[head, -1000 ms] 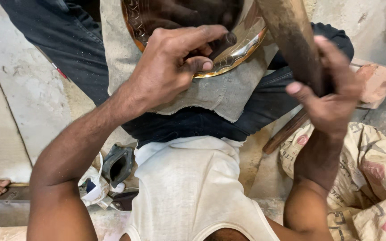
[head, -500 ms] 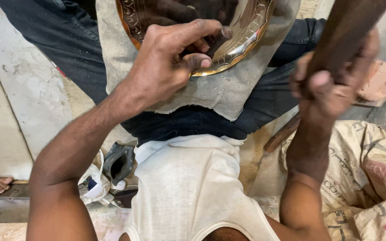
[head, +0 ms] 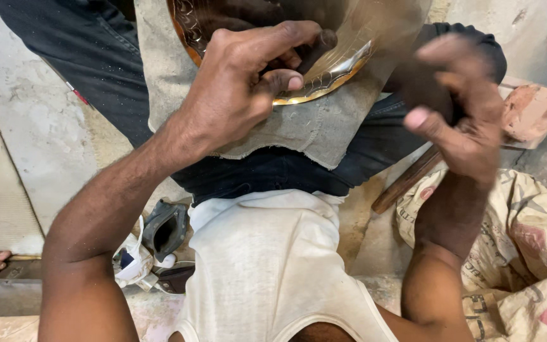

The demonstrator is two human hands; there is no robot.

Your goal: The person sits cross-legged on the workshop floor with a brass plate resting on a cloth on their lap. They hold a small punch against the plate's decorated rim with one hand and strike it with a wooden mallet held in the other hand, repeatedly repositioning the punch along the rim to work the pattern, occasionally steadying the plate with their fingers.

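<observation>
While the left hand (head: 242, 88) is pinching a short dark punch-like tool (head: 314, 47) between thumb and curled fingers, its tip is resting on the scalloped rim of the round brass-coloured embossed plate (head: 324, 79). That plate is lying on a grey cloth pad (head: 299, 130) spread over the person's lap, at the top centre of the view. The right hand (head: 460, 111) is showing heavy motion blur; its fingers are appearing curled as if around a handle, but what it is gripping cannot be told. A brown wooden stick (head: 406, 180) is lying on the floor beside a printed tan sack (head: 514, 247).

Judgement: sound work is calling for the left hand keeping the tool firmly seated on the pattern line and its fingers clear of the tool's upper end. The plate is needing to sit flat on the pad, as any rocking is likely spoiling the mark. Strokes are best kept light and square.
</observation>
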